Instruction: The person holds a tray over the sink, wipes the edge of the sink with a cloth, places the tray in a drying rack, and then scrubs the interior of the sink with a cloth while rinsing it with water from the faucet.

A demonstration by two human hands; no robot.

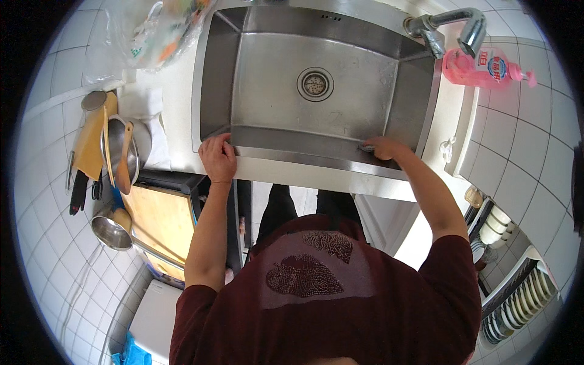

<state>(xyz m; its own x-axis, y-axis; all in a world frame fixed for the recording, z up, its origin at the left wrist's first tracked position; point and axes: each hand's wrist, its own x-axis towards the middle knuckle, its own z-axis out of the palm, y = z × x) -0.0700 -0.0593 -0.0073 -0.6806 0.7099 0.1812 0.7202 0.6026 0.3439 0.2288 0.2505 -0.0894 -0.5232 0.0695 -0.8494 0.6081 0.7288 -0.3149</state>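
Note:
A stainless steel sink (278, 105) lies before me, with a round drain strainer (315, 85) in its floor. At the sink's near left corner my left hand (219, 157) rests on the rim, fingers bent over the edge, holding nothing that I can see. Inside the near right part of the sink, my right hand (385, 148) presses a small grey scouring pad (366, 147) against the near wall. A chrome faucet (456, 27) stands at the far right corner. Some wet spots show on the sink floor.
A pink pump bottle (483, 68) is right of the sink. Plastic bags (155, 36) lie at the far left. Left are a metal pot (143, 141), a wooden spoon (123, 169), knives (80, 189), a cutting board (159, 219) and a ladle (112, 232). Plates (518, 305) stand racked at the lower right.

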